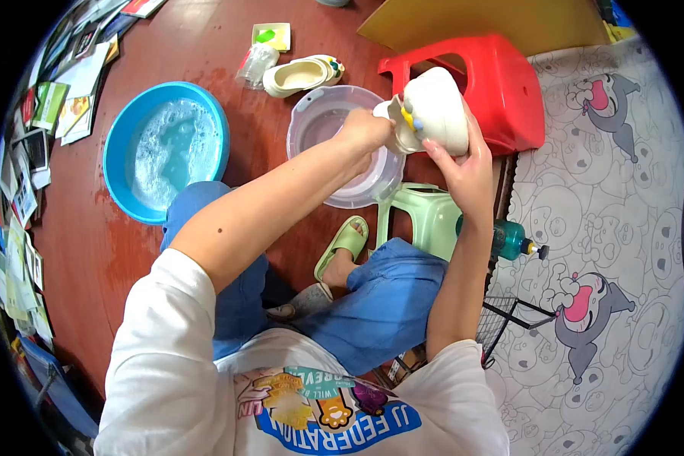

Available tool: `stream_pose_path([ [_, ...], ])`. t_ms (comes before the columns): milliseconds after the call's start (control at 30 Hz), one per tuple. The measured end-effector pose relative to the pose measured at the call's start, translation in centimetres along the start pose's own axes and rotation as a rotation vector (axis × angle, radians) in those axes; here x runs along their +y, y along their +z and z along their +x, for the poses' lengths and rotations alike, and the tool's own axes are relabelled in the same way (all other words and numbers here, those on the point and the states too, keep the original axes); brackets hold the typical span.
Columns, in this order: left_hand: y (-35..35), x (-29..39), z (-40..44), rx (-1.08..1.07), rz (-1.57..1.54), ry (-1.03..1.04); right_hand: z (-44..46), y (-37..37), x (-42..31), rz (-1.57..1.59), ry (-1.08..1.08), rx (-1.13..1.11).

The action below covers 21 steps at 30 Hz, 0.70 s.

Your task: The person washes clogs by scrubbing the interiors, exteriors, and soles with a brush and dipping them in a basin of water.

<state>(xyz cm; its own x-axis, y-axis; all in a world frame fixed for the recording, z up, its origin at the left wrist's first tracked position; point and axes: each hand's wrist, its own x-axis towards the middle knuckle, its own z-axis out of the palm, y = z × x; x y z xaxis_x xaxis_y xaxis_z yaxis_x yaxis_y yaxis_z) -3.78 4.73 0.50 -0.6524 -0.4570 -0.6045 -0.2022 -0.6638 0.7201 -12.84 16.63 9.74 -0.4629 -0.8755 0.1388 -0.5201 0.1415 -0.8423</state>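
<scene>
A cream clog (435,112) with small coloured charms is held up in front of me, tilted, over the right side of a clear plastic basin (305,129). My left hand (367,134) is closed at the clog's heel end, its fingertips mostly hidden. From the right, my right hand (467,169) grips the toe part, thumb on the near side and fingers behind. The matching cream clog (300,75) rests on the floor just beyond the basin. To the left stands a blue basin (114,156) with foamy water in it.
A red stool (513,99) lies tipped behind my right hand. Nearer are a pale green stool (425,220), a teal bottle (508,239) and a black wire basket (501,319). Beyond sit a plastic bag (257,64) and a small yellow box (280,36). Papers (83,83) line the left.
</scene>
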Motion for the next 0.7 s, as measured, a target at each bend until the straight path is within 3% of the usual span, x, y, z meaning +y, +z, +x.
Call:
stream_pose_path([
  [167,-0.4,0.2,-0.3,-0.023,0.011,-0.069,-0.1,0.2,-0.4,-0.049,-0.035,-0.032],
  [233,-0.1,0.4,-0.3,0.030,-0.005,-0.025,0.1,0.3,-0.1,0.057,0.055,-0.002],
  [300,-0.2,0.8,-0.5,-0.016,-0.013,-0.048,-0.2,0.3,-0.7,-0.051,-0.069,-0.009],
  [433,-0.2,0.8,-0.3,-0.001,0.066,-0.029,0.2,0.1,-0.5,0.055,0.093,-0.006],
  [467,-0.2,0.6,-0.1,-0.019,0.052,0.031,0.0,0.2,-0.7,-0.003,-0.066,0.002],
  [600,0.3,0.5,-0.9,-0.058,0.061,0.048,0.3,0.0,-0.7,0.042,0.071,-0.007],
  [700,-0.5,0.5,-0.8,-0.054,0.063,0.009,0.1,0.5,-0.7,-0.005,-0.037,0.030],
])
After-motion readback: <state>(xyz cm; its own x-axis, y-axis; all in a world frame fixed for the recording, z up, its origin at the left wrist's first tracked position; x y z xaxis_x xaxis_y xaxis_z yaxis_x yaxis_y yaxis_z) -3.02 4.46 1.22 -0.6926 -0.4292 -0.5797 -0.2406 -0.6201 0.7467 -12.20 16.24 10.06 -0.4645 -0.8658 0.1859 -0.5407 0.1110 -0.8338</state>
